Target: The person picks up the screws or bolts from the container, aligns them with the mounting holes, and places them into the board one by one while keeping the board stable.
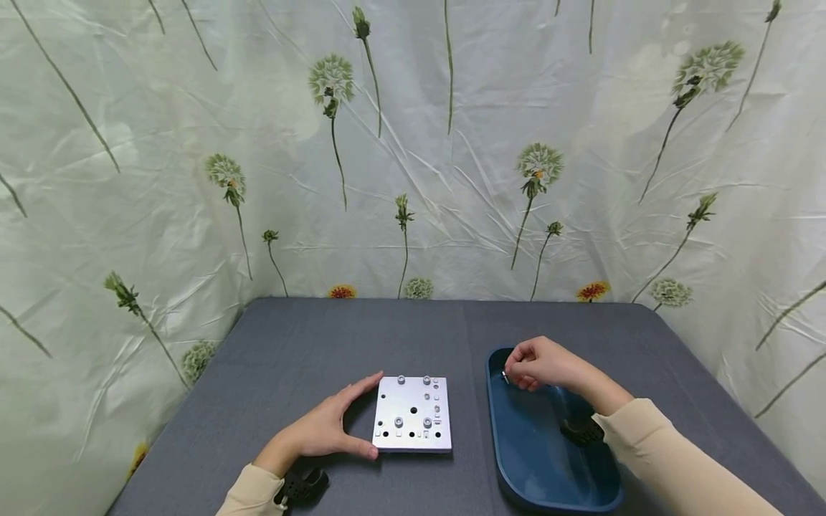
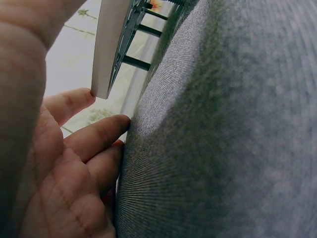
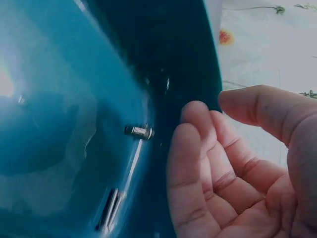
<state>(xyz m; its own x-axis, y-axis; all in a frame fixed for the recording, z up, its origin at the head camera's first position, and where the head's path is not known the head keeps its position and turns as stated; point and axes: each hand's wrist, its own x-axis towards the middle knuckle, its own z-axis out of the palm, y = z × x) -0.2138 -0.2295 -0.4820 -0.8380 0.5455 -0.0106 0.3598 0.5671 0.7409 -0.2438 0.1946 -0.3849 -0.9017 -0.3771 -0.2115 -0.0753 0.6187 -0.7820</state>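
Plate (image 1: pixel 413 421), silver and drilled through, at 6 o'clock on a grey table (image 1: pixel 361 337), with screws (image 1: pixel 399 423) standing in its top. Along its 9 o'clock edge, left hand (image 1: pixel 323 426) with thumb and fingers spread wide, touching the metal. Between 4 and 5 o'clock, blue tray (image 1: pixel 538 451). At its 11 o'clock corner, right hand (image 1: pixel 542 364) with fingers loosely bent and empty, near a small loose screw (image 3: pixel 139 132). At 12 o'clock, pale, crinkled, flower-printed cloth (image 1: pixel 381 251).
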